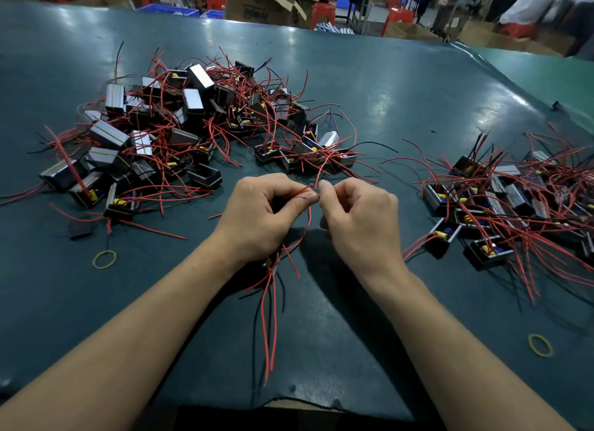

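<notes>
My left hand [257, 215] and my right hand [356, 218] meet over the middle of the green table [385, 93]. Both pinch thin red wires [307, 218] between thumb and fingers, tips almost touching. The wires curve down to a small black box part [273, 262], mostly hidden under my left wrist. More red and black leads [268, 318] from it trail toward the table's near edge.
A big heap of black boxes with red wires [180, 128] lies at the back left. A second heap [514, 202] sits at the right. Yellow rubber bands lie at the left [104, 259] and right front [540, 345]. Cardboard boxes and red stools stand beyond the table.
</notes>
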A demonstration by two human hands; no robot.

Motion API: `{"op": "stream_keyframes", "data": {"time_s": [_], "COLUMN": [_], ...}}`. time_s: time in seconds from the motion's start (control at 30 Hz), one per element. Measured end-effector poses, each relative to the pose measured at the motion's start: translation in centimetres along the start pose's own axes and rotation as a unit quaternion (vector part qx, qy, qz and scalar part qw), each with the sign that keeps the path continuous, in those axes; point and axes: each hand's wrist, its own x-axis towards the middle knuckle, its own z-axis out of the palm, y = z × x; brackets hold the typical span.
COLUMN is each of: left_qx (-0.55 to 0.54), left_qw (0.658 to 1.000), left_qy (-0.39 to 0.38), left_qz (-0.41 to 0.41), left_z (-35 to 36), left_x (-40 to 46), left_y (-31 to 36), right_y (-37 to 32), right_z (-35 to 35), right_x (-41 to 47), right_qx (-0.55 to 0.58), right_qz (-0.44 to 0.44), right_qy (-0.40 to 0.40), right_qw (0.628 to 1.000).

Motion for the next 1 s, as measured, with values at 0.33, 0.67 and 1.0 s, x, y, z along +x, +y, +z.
{"op": "stream_keyframes", "data": {"time_s": [0.33,0.67,1.0], "left_qx": [-0.047,-0.071,-0.016], "left_qw": [0.997,0.996,1.0], "left_qy": [0.013,-0.022,-0.02], "left_qz": [-0.053,-0.057,0.006], "left_z": [-0.1,-0.3,0.1], "left_x": [-0.2,-0.2,-0.3], "left_y": [0.0,0.2,0.6], "right_y": [2.2,2.0,-1.1], "right_z": [-2.5,-2.4,-1.8], "right_x": [1.6,1.6,1.4], "right_qx": [-0.048,-0.04,0.479], "right_qz": [-0.214,-0.214,0.454], "right_qy": [-0.041,-0.123,-0.225], "right_qw": [0.975,0.968,0.717]}}
